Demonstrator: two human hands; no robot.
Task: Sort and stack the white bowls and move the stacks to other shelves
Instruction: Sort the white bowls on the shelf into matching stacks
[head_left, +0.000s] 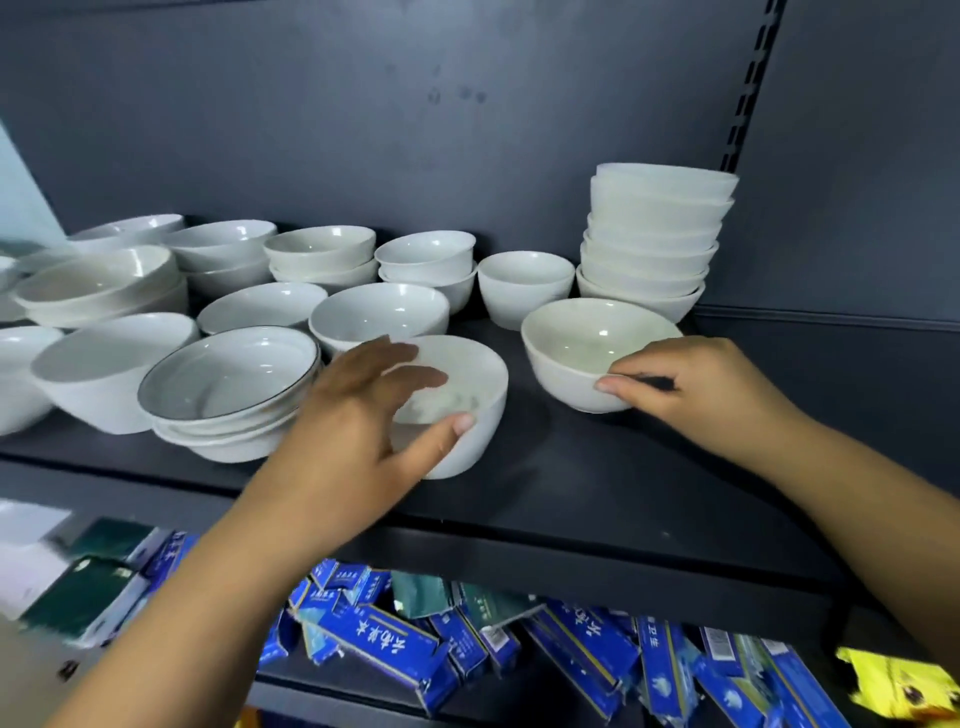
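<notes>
Dark grey shelving filled your view, and the white bowls all sat on one shelf (571, 483) in front of a plain back panel (415, 130).

Your right hand (691, 384) had a narrow grip on the right bowl (576, 343): the fingers (613, 385) curled against its near outer wall and the thumb lay at the rim just above them. That bowl stood upright on the shelf, just in front of the tall stack (654, 244) of nested bowls at the back right.

Your left hand (358, 415) was spread wide over the front bowl (467, 374). The thumb touched its near wall, and the fingers reached across the open top. They were blurred, so you could not tell whether they touched the rim. This bowl stood near the shelf's front edge, apart from the right bowl.

Just left of that hand sat a short stack topped by a dark-rimmed bowl (228, 384). Behind your hands a single small bowl (524, 286) stood beside the tall stack. More white bowls, single or nested in low stacks, ran leftward in rows to the frame's edge.

Below, on the lower shelf (291, 675), lay a jumble of blue boxes (384, 649), with dark green boxes (88, 587) at the left and a yellow packet (904, 680) at the far right.
</notes>
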